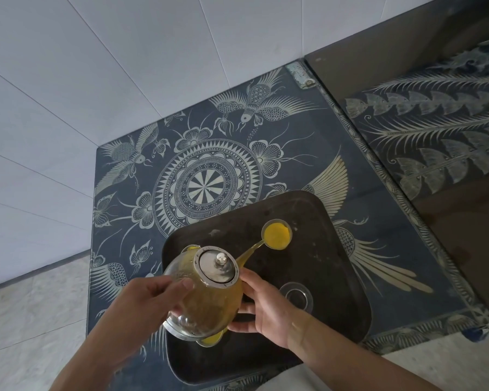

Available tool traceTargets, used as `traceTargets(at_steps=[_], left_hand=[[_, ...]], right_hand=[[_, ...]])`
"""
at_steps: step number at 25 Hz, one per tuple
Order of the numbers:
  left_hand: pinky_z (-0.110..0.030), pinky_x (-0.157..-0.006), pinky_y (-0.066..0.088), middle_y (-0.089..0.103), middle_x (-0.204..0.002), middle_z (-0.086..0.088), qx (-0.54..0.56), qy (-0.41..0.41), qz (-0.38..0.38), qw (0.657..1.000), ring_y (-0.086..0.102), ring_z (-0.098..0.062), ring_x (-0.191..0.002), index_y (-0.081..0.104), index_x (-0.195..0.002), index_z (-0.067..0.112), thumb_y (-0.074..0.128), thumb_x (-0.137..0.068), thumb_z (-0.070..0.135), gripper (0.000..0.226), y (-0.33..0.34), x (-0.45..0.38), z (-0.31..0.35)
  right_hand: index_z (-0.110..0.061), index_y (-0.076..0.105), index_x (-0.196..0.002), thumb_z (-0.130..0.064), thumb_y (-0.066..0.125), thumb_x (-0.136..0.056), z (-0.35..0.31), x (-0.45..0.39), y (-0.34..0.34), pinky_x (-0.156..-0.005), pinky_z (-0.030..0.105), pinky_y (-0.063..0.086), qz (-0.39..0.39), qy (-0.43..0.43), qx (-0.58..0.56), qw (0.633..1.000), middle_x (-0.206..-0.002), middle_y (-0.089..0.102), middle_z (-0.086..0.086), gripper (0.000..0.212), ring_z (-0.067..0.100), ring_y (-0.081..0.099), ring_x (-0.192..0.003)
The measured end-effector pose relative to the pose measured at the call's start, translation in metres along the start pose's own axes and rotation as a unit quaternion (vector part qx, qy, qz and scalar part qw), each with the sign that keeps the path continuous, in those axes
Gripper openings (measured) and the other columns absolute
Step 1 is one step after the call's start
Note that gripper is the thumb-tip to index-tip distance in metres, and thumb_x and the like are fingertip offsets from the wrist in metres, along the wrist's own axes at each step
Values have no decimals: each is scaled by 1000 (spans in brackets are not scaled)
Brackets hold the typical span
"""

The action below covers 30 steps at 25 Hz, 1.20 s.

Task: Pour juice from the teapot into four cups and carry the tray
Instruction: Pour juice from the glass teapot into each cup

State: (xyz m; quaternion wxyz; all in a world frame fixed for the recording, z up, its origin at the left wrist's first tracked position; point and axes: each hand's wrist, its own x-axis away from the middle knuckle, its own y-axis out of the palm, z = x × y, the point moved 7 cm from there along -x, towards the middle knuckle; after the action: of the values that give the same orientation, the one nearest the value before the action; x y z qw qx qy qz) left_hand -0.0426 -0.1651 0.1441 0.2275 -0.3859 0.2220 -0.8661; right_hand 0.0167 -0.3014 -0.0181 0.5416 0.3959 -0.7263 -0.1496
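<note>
Nearest my view, the left hand (156, 296) comes in from the lower left, fingers curled round the handle side of the glass teapot (206, 292), thumb lying near the metal lid (216, 268). I see the pot raised over the near left part of the dark tray (336, 266) and tipped, its body yellow with juice, its spout (250, 251) aimed up and to the right. From that spout a thin yellow stream runs into a filled cup (276, 235) standing near the tray's middle. Partly hidden behind the pot I can make out two more cups with juice, one at its upper left (191, 247) and one under its base (211, 339). To the right, my right hand (261, 306) lies against the pot's side with fingers loosely spread, steadying rather than gripping it. Just beside that hand an empty glass cup (296, 295) stands on the tray. All of it rests on a dark blue patterned table (209, 170).
</note>
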Motion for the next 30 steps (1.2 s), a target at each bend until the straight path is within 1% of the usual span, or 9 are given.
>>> traceTargets(at_steps=[9,12,14,17,21,23,25,27,30], left_hand=[[-25,-55,35,64,-51,-4,29,-7,-17,999,39,-19,-52,79,-66,12,67,-88,34,33,7,-8,-7],[-25,-53,32,62,-63,-27,55,-12,-9,998,37,-21,-55,78,-64,13,71,-84,37,31,10,-13,-13],[-27,-54,34,55,-76,-41,77,-5,-2,997,38,-22,-57,77,-67,7,78,-73,50,44,11,-16,-17],[-42,-71,46,53,-82,-44,119,9,-8,993,47,-28,-67,75,-73,-1,82,-51,67,72,15,-22,-21],[-65,-95,47,58,-74,-39,176,16,-13,984,52,-34,-73,72,-69,-3,85,-42,70,79,22,-27,-28],[-61,-93,51,56,-82,-46,213,23,-7,977,55,-36,-76,71,-71,-7,88,-41,67,82,25,-28,-33],[-45,-83,62,46,-79,-54,247,30,6,969,49,-37,-79,71,-75,-10,90,-42,64,84,25,-26,-39],[-34,-75,63,39,-77,-57,275,47,6,960,43,-39,-83,69,-76,-13,90,-46,61,83,24,-24,-46],[-34,-74,63,42,-69,-49,305,64,12,950,45,-35,-70,64,-74,-16,91,-45,60,86,22,-18,-54]], right_hand=[[-34,59,-135,-59,61,-90,-6,6,-3,-85,44,60,32,6,3,999,-133,67,-3,52,30,61,-121],[-37,58,-133,-57,61,-91,-13,11,-7,-87,44,59,55,5,8,998,-134,65,-1,47,29,61,-119],[-39,57,-132,-56,60,-92,-19,13,-9,-85,44,58,71,1,12,997,-135,63,-1,43,28,61,-117],[-40,54,-134,-56,61,-93,-30,19,-13,-85,43,58,95,-10,30,995,-132,62,-2,45,27,61,-114],[-41,52,-136,-56,61,-94,-43,23,-20,-90,46,58,122,-26,65,990,-124,64,-4,46,23,62,-112],[-45,52,-136,-58,63,-91,-51,25,-22,-89,45,58,131,-46,83,987,-126,65,-4,47,23,62,-115],[-46,49,-139,-58,64,-90,-57,29,-21,-83,41,56,134,-67,99,984,-130,65,-6,52,22,61,-119],[-44,44,-145,-56,62,-92,-62,34,-17,-80,36,53,134,-92,120,979,-130,65,-10,57,18,60,-120],[-42,39,-149,-53,60,-95,-68,42,-9,-79,34,51,128,-131,139,973,-131,65,-18,59,10,60,-118]])
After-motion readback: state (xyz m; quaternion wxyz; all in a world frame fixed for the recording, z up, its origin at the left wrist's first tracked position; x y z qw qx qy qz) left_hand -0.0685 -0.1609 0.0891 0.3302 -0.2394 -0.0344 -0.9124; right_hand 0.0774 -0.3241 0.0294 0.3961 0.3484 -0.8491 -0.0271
